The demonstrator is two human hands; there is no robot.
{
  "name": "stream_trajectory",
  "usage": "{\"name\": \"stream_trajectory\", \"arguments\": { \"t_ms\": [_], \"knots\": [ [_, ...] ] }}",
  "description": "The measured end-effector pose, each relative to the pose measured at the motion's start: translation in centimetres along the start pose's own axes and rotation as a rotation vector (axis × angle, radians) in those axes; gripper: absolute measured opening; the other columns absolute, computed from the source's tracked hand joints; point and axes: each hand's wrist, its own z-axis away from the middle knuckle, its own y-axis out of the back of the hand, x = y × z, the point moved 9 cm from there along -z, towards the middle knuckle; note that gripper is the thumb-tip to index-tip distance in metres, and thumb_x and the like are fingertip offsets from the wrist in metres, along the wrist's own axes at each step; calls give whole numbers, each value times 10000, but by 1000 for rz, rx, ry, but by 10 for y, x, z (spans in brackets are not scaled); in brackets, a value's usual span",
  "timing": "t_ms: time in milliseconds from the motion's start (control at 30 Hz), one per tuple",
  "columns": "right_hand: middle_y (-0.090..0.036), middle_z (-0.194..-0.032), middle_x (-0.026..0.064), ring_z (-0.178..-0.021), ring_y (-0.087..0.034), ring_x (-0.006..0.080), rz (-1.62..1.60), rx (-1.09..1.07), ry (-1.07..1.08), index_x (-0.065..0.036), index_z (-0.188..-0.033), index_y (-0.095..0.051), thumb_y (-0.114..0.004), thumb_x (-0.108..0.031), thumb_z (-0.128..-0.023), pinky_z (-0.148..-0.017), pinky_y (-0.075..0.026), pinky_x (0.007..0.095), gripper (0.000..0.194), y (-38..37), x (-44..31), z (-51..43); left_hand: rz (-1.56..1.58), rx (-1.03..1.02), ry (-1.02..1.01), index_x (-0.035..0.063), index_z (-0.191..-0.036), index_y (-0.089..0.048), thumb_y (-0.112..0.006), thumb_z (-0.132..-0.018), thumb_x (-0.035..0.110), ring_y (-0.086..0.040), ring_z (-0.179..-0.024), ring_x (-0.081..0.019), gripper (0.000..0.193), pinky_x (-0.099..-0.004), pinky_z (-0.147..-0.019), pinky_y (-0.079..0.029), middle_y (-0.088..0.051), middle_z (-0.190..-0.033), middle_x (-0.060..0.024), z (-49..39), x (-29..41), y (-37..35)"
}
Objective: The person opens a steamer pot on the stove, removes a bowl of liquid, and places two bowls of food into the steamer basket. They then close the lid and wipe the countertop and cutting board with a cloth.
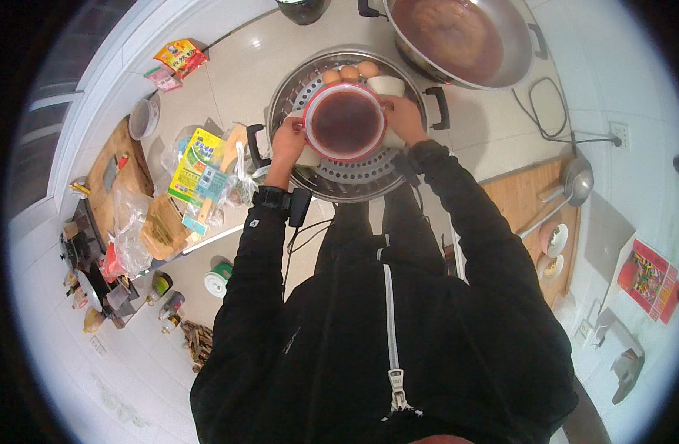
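Observation:
Between my two hands is a round white pot with a red rim (348,121), full of dark reddish-brown liquid. My left hand (287,143) grips its left handle, and my right hand (403,119) has hold of the right side. Beneath it sits a metal steamer (353,173) with a perforated tray and black side handles. Brown eggs (349,72) line the tray's far edge. A white bun (386,85) lies beside them, and other pale pieces are partly covered by the pot and my hands. Whether the pot rests on the tray or is held above it, I cannot tell.
A large wok (456,44) of brown liquid stands at the far right. Seasoning packets (198,166) and plastic bags crowd the left counter, near a wooden cutting board (117,183). On the right, a ladle (578,180) and bowls (553,240) lie by a wooden board. A cable (539,116) trails to the wall socket.

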Motion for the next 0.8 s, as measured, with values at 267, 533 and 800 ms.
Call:
{"name": "stream_trajectory", "arguments": {
  "t_ms": [267,533,800],
  "knots": [
    [-657,-806,164,-716,-650,279,-235,-163,-48,-51,-957,-673,-536,-138,-790,-666,-491,365,233,23,-23,-1,63,-74,43,-28,-1090,-552,-562,-844,89,-630,-824,-160,273,-285,-705,-515,-646,-917,-123,31,74,42],
    [-659,-725,117,-589,-642,176,-361,-52,-48,-9,-990,-660,-567,-138,-800,-554,-502,297,248,150,-69,-6,292,-159,-108,-21,-1097,-546,-562,-859,68,-599,-776,-129,254,-257,-684,-501,-615,-903,-86,31,209,54],
    [-650,-716,100,-594,-630,132,-198,-23,-28,39,-977,-655,-594,-164,-807,-564,-519,266,272,286,-50,-40,270,-157,-186,-31,-1119,-473,-573,-824,60,-638,-771,-173,325,-285,-620,-547,-603,-949,-130,6,300,-38]
  ]
}}
